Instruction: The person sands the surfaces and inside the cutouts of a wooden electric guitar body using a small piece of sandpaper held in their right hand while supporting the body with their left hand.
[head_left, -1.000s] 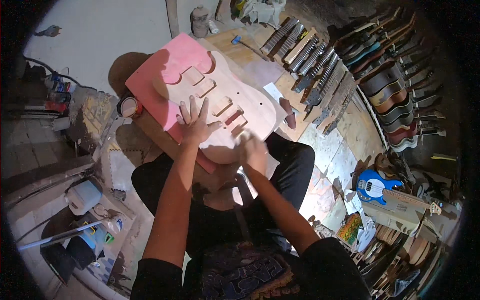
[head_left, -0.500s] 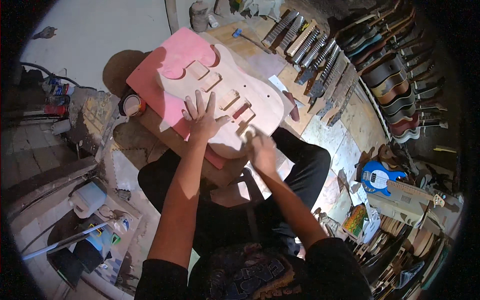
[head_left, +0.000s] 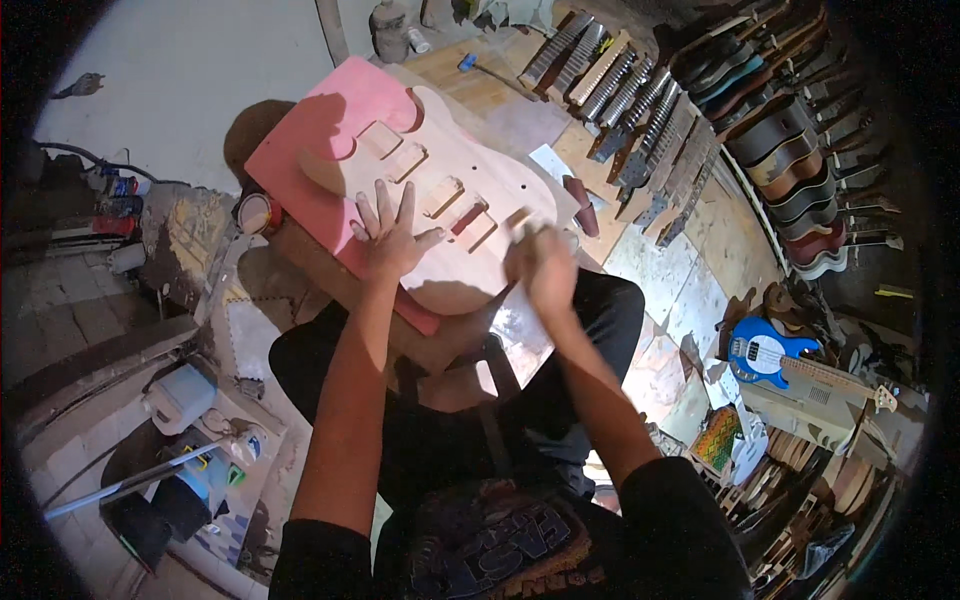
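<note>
Workshop floor, tiled [head_left: 665,275] at right, with guitars [head_left: 785,182] racked upper right, fretted necks [head_left: 601,68] laid out in a row, and a blue bass [head_left: 770,352] lower down. Bare wood guitar body [head_left: 477,187] sits in front of the person, overlapping a pink board [head_left: 285,155]; long axis diagonal, horned end pointing upper left, away from the person, rounded end lower right, toward the right knee. Left hand [head_left: 393,247] flat on the body beside the cavities, fingers spread apart. Right hand [head_left: 548,270] at the rounded end, motion-blurred, tan piece at its fingers, can't tell if they're clamped on it
</note>
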